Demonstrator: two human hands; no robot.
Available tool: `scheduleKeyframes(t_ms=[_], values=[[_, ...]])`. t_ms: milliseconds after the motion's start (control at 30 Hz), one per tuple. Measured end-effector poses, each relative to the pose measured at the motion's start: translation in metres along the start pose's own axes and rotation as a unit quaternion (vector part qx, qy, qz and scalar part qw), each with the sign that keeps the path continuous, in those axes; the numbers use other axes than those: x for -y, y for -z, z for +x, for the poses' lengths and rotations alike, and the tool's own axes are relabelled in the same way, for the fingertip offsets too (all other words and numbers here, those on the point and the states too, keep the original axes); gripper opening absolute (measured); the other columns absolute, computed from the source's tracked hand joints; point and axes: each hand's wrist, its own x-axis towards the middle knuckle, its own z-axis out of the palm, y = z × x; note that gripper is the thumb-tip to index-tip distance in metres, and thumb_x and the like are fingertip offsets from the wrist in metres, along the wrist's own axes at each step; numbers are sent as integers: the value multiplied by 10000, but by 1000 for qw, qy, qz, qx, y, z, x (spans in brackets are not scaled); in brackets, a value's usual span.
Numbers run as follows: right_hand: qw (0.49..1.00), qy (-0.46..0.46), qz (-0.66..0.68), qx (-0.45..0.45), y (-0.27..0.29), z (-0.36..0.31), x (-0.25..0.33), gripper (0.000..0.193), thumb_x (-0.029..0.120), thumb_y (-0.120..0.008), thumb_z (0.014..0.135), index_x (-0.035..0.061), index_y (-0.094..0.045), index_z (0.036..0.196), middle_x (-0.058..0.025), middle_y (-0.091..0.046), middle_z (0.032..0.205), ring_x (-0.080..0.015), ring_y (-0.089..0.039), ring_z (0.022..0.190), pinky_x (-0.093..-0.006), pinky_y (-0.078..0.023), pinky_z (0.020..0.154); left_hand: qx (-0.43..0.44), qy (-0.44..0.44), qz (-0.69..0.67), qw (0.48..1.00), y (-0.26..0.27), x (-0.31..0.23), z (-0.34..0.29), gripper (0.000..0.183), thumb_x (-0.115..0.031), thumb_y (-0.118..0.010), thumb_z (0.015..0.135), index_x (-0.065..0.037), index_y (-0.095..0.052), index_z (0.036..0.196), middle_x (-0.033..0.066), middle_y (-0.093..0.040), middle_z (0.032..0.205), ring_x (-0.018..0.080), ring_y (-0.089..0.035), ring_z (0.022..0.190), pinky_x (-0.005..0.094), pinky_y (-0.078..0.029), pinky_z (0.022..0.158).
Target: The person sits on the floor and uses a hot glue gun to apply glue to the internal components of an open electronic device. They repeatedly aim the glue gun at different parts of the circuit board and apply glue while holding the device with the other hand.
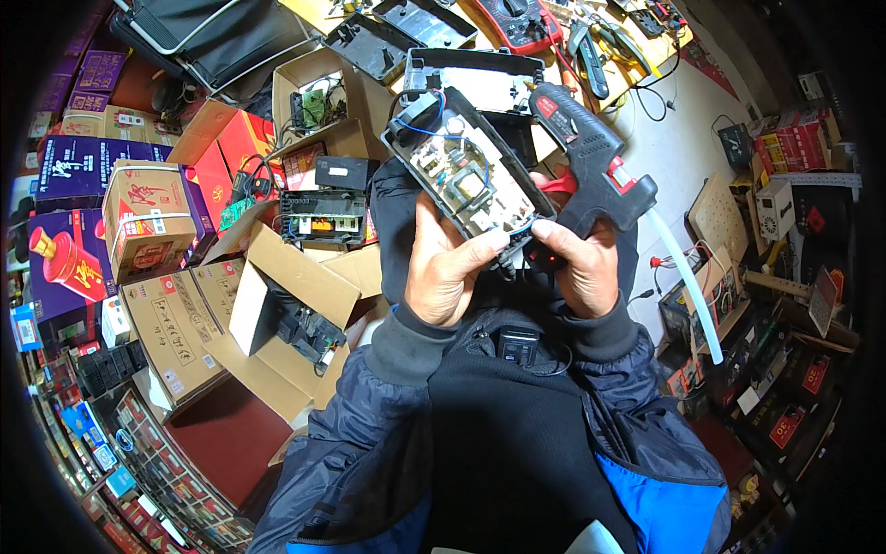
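My left hand (445,266) is closed round the lower left side of an open black plastic case, its thumb over the near end. Inside the case lies a circuit board (466,181) with several components and a thin blue wire looping across its far end. My right hand (587,268) grips the handle of a black glue gun (581,143), and its thumb is by the near end of the case. The gun's nozzle points away from me, and a long whitish glue stick (690,288) sticks out of its back. Some right fingers are hidden.
Beyond the case, a yellow table holds black case halves (426,20), a red multimeter (517,20) and hand tools. Open cartons (293,319) with electronic parts stand to my left, beside stacked purple boxes (69,268). Boxes and loose wires (669,263) crowd the right side.
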Motion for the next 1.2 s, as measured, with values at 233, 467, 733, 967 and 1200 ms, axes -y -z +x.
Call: scheduleKeyframes(t_ms=[233, 467, 733, 967, 1200], values=[[1000, -5, -14, 0, -1, -1, 0, 682, -19, -784, 842, 6, -506, 1465, -143, -655, 1352, -229, -692, 1153, -317, -586, 878, -16, -2, 6, 1000, -5, 3, 3, 800, 133, -690, 854, -83, -311, 1525, 125, -568, 1365, 250, -624, 1252, 401, -514, 1091], [1000, -20, 1, 1, -3, -2, 2, 675, -11, -784, 850, 25, -511, 1466, -126, -656, 1362, -189, -703, 1072, -276, -572, 769, -20, 5, 13, 1000, -4, 4, 3, 786, 147, -651, 851, -75, -309, 1523, 128, -564, 1368, 243, -632, 1230, 394, -525, 1073], [999, 3, -36, -1, -3, -1, 1, 688, -39, -757, 848, 34, -499, 1482, -111, -640, 1369, -198, -689, 1124, -284, -575, 799, -23, -29, 38, 999, 0, 11, 5, 716, 121, -623, 879, -60, -350, 1516, 122, -609, 1337, 240, -655, 1203, 395, -537, 1061], [999, -2, -41, -11, -5, 0, 3, 687, -59, -747, 845, 30, -496, 1478, -109, -638, 1356, -214, -686, 1154, -307, -588, 840, -36, -4, 69, 997, -1, 9, 7, 752, 97, -617, 839, -67, -313, 1507, 127, -558, 1351, 228, -628, 1202, 390, -520, 1056], [1000, -16, 13, 1, -5, 1, 2, 651, -68, -750, 861, 3, -497, 1457, -116, -649, 1318, -236, -687, 1178, -346, -592, 922, -34, 2, 28, 999, -4, 3, 7, 661, 102, -607, 882, -28, -361, 1482, 135, -591, 1341, 241, -630, 1221, 396, -500, 1082]])
